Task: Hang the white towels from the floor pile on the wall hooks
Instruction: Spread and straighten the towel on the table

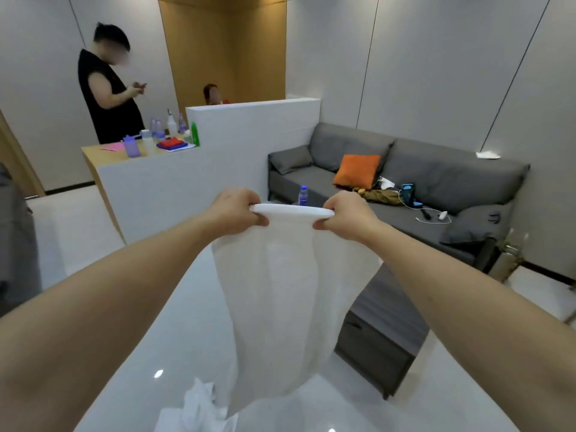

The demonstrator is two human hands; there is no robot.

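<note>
- Lying crumpled on the glossy floor (174, 322) at the bottom edge: the towel pile (199, 406).
- Hanging above it at chest height, stretched by its top edge: a white towel (280, 294).
- Gripping that edge, fingers curled round it: left hand (235, 212) and right hand (346, 215).
- Beyond: water bottle (303, 195), grey sofa (436, 182), orange cushion (357, 170), desk (103, 151) with bottles.

White towel (280, 294), grey sofa (436, 179) w/ orange cushion (357, 170), white floor (187, 322).
</note>
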